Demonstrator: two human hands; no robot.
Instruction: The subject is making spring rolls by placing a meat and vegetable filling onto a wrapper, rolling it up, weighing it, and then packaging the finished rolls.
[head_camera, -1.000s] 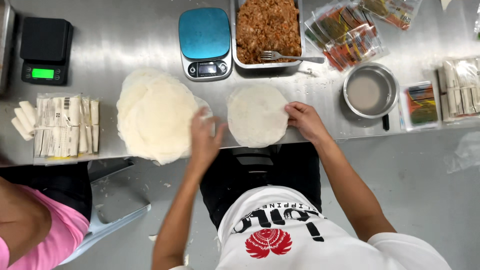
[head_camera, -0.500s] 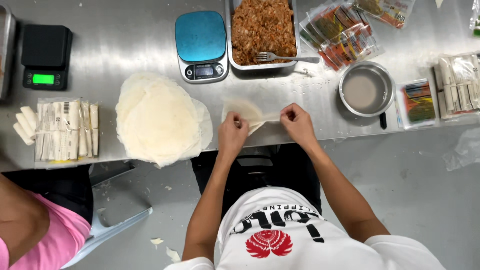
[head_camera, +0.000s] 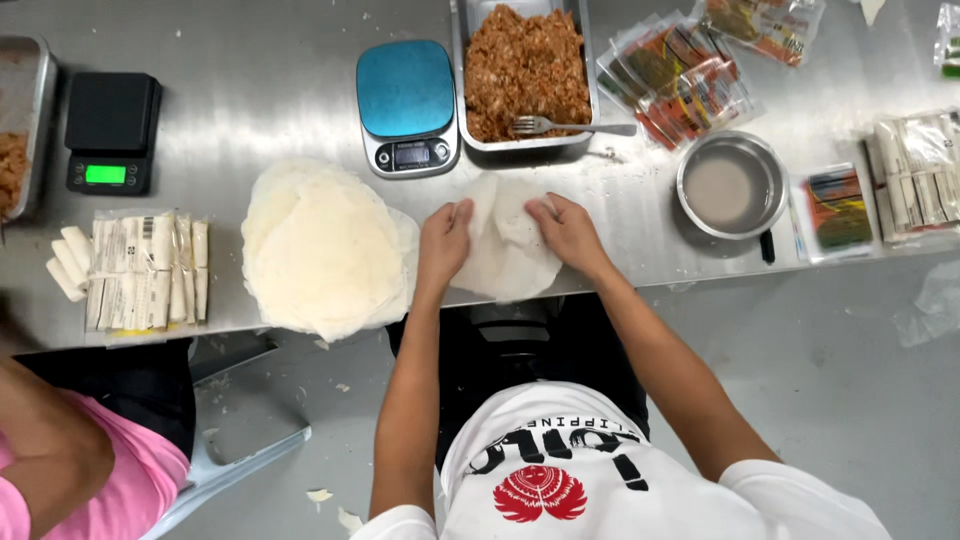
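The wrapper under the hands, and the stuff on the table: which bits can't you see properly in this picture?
- Wrapper, head view: the left hand and right hand cover its upper corners.
- Fingertips: pressed into the wrapper, so the grip is unclear.
- Tray at the left edge: cut off by the frame.
- Blue scale display: too small to make out.
- Pan: cloudy contents, kind unclear.
- Table front: hidden below the wrapper stack.
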